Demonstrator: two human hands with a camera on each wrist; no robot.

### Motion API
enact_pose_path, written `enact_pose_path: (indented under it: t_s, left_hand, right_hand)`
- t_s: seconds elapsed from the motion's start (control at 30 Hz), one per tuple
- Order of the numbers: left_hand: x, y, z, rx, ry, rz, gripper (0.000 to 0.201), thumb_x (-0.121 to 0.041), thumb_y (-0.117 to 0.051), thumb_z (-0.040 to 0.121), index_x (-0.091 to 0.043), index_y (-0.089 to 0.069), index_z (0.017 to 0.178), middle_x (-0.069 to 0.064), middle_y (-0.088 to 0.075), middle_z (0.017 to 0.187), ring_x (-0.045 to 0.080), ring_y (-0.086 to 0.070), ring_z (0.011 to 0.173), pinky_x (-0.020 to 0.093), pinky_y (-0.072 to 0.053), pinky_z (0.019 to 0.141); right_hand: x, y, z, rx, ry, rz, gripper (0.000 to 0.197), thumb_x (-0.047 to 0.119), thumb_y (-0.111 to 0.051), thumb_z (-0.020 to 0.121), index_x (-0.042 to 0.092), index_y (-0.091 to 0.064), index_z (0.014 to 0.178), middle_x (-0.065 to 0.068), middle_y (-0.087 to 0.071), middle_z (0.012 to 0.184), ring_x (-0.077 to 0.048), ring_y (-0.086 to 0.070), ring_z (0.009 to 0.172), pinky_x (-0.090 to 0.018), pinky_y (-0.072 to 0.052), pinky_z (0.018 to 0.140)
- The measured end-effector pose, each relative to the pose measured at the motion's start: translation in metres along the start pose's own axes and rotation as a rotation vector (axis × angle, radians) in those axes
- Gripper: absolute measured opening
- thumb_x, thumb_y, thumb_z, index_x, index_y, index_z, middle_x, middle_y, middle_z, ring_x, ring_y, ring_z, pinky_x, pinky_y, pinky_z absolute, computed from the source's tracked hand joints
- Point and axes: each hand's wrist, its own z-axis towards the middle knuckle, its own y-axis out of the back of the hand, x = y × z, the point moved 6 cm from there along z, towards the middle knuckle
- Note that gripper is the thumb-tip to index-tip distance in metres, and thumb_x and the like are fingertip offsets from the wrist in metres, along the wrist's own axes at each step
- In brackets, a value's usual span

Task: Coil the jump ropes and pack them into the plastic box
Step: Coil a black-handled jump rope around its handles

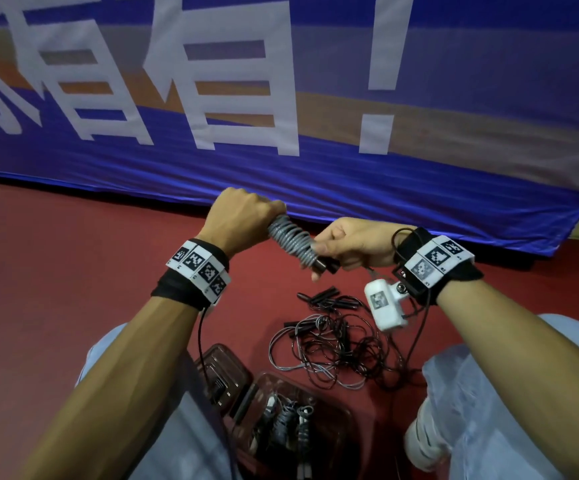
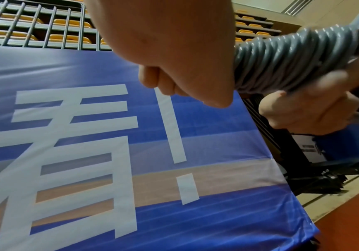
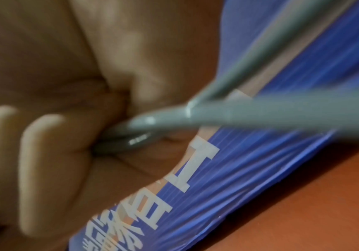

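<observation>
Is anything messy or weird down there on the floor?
Yes: a tangled heap of ropes lies loose on the red floor beyond the plastic box, not coiled like the gray rope in both hands.

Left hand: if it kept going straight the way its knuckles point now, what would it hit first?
Probably the blue banner. The left hand, gripping the coiled grey jump rope, points away from the body toward it, with nothing visible between; depth is unclear.

hands (image 1: 243, 216): 2 | wound rope (image 1: 289, 242): 1 | box (image 1: 345, 422): 1 (tangled ropes uncountable)
</observation>
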Motion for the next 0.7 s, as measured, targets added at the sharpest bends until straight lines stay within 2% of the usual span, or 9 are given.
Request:
enact_pose_path:
  t_s: [0.13,0.2,0.27,0.33,0.4,0.47,0.57,0.63,0.7]
  left_hand:
    - [0.009,0.009,-0.008,-0.150,0.104,-0.135,0.021,-0.034,-0.054,0.082,-0.019,-0.064,0.071,-0.003,-0.058,0.053,0.025,-0.051,0.041,0.025,-0.024,0.049]
    - [0.010,0.008,-0.010,-0.201,0.137,-0.149,0.021,-0.033,-0.059,0.084,-0.018,-0.060,0.069,-0.002,-0.057,0.052,0.025,-0.050,0.040,0.025,-0.024,0.050]
    - [0.013,0.008,-0.011,-0.228,0.193,-0.156,0.022,-0.028,-0.069,0.083,-0.018,-0.058,0.067,-0.001,-0.055,0.049,0.028,-0.050,0.040,0.025,-0.024,0.050]
    - [0.015,0.007,-0.011,-0.239,0.254,-0.178,0.020,-0.024,-0.077,0.076,-0.017,-0.061,0.067,0.002,-0.055,0.048,0.033,-0.053,0.041,0.026,-0.026,0.051]
    - [0.016,0.005,-0.011,-0.197,0.341,-0.208,0.012,-0.024,-0.076,0.073,-0.016,-0.067,0.072,0.006,-0.061,0.054,0.038,-0.058,0.051,0.029,-0.031,0.053]
    - [0.016,0.001,-0.009,-0.078,0.449,-0.244,0.010,-0.025,-0.069,0.075,-0.016,-0.070,0.079,0.010,-0.065,0.066,0.042,-0.061,0.065,0.034,-0.036,0.057]
    - [0.018,-0.009,-0.009,0.034,0.588,-0.325,0.014,-0.028,-0.064,0.081,-0.014,-0.068,0.081,0.009,-0.057,0.070,0.042,-0.061,0.073,0.036,-0.037,0.060]
    - [0.019,-0.019,-0.012,0.083,0.676,-0.353,0.019,-0.032,-0.063,0.084,-0.013,-0.066,0.085,0.007,-0.055,0.075,0.041,-0.063,0.079,0.036,-0.039,0.063]
    - [0.019,-0.032,-0.013,0.149,0.738,-0.359,0.028,-0.037,-0.064,0.086,-0.011,-0.063,0.095,0.012,-0.063,0.088,0.040,-0.065,0.087,0.036,-0.041,0.066]
  right_hand:
    - [0.005,-0.001,0.004,-0.008,0.093,0.166,0.083,0.058,-0.084,0.072,-0.013,-0.061,0.108,-0.010,-0.073,0.078,0.001,-0.027,0.034,-0.011,-0.026,0.035]
    - [0.006,-0.001,0.005,-0.029,0.109,0.230,0.077,0.061,-0.085,0.069,-0.008,-0.068,0.100,-0.010,-0.068,0.071,0.002,-0.024,0.032,-0.011,-0.024,0.034]
    - [0.008,-0.003,0.004,-0.031,0.134,0.281,0.061,0.063,-0.083,0.070,0.006,-0.076,0.091,-0.004,-0.066,0.066,0.002,-0.024,0.030,-0.010,-0.023,0.034]
    - [0.012,-0.005,0.003,-0.050,0.131,0.366,0.063,0.062,-0.083,0.070,0.005,-0.071,0.093,0.001,-0.064,0.062,0.002,-0.024,0.030,-0.010,-0.020,0.034]
    - [0.015,-0.003,0.003,-0.100,0.125,0.455,0.055,0.059,-0.070,0.083,0.005,-0.071,0.093,0.000,-0.060,0.063,0.000,-0.023,0.030,-0.013,-0.015,0.035]
    - [0.017,0.001,0.004,-0.188,0.136,0.535,0.053,0.055,-0.050,0.097,0.008,-0.074,0.091,-0.007,-0.055,0.072,-0.003,-0.017,0.031,-0.015,-0.012,0.036]
    - [0.020,0.006,0.011,-0.274,0.203,0.732,0.055,0.053,-0.036,0.106,0.005,-0.064,0.105,-0.017,-0.052,0.088,-0.007,-0.013,0.034,-0.015,-0.017,0.033]
    - [0.018,0.008,0.016,-0.336,0.188,0.768,0.071,0.060,-0.024,0.106,-0.001,-0.059,0.106,-0.016,-0.052,0.082,-0.006,-0.017,0.032,-0.016,-0.016,0.035]
    - [0.014,0.008,0.021,-0.394,0.130,0.744,0.088,0.070,-0.015,0.102,-0.006,-0.059,0.101,-0.012,-0.055,0.071,-0.005,-0.020,0.031,-0.018,-0.012,0.038]
